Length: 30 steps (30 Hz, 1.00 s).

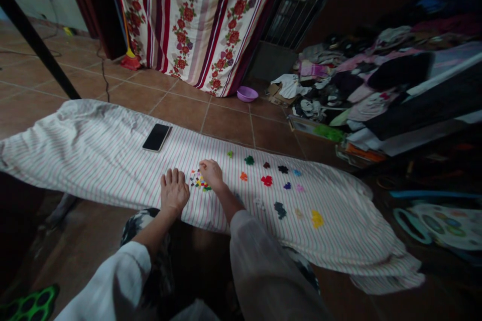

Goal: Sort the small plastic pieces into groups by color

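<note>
A long striped cloth (pixel 83 150) lies across the tiled floor. My left hand (pixel 173 191) rests flat on it, fingers stretched out. Just right of it sits a mixed pile of tiny coloured pieces (pixel 198 180). My right hand (pixel 211 173) is at that pile's far edge, fingers curled in a pinch; what they hold is too small to make out. Farther right, small piles sorted by colour dot the cloth: green (pixel 249 160), orange (pixel 243 176), red (pixel 266 180), black (pixel 282 169), dark blue (pixel 279 209), yellow (pixel 317 218).
A black phone (pixel 156 137) lies on the cloth's far edge. A floral curtain (pixel 199 20) hangs behind, with a purple bowl (pixel 247 94) on the floor beside it. A heap of clothes (pixel 369 85) fills the right side. A dark pole (pixel 35 42) slants at left.
</note>
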### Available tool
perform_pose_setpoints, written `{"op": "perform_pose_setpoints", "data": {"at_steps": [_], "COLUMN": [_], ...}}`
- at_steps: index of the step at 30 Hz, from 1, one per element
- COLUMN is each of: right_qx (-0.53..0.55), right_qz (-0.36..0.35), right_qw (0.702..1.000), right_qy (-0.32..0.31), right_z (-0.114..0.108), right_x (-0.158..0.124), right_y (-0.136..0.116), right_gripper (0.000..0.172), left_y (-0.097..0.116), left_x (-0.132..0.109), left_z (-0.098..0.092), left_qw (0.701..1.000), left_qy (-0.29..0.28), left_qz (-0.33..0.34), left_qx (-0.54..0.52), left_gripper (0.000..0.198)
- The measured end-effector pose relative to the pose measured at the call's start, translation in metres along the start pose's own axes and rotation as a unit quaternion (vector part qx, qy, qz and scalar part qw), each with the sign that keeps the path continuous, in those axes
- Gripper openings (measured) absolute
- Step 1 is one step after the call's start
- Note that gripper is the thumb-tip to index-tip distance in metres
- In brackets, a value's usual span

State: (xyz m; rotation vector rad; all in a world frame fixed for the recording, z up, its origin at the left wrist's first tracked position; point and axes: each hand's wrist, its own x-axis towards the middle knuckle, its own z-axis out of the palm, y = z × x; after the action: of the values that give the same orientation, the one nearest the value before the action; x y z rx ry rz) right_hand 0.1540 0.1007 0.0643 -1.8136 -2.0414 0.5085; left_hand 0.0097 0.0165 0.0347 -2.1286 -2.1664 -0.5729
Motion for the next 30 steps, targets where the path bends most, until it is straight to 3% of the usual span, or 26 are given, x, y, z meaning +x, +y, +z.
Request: {"op": "perform_pose_setpoints", "data": {"at_steps": [8,15,23,30], "right_qx": [0.158,0.247,0.307,0.297], "right_qz": [0.030,0.060,0.107,0.128], "right_qw": [0.985,0.963,0.935,0.933], "right_qy": [0.064,0.088,0.144,0.160], "right_z": [-0.005,-0.024,-0.052,-0.051], "right_x": [-0.021,-0.046,-0.084,-0.118], "right_y": [0.030,0.067,0.115,0.127], "right_gripper": [0.025,0.025,0.025,0.024], "left_y": [-0.001,-0.005,-0.002,-0.003], "left_x": [0.001,0.000,0.001,0.004], "left_z": [-0.001,0.007,-0.002,-0.007], "left_qw": [1.000,1.000,0.999,0.999], "left_qy": [0.002,0.018,-0.015,-0.037], "left_qz": [0.009,0.011,-0.004,0.016], "left_qx": [0.000,-0.010,-0.030,0.015], "left_gripper": [0.044,0.048,0.050,0.049]}}
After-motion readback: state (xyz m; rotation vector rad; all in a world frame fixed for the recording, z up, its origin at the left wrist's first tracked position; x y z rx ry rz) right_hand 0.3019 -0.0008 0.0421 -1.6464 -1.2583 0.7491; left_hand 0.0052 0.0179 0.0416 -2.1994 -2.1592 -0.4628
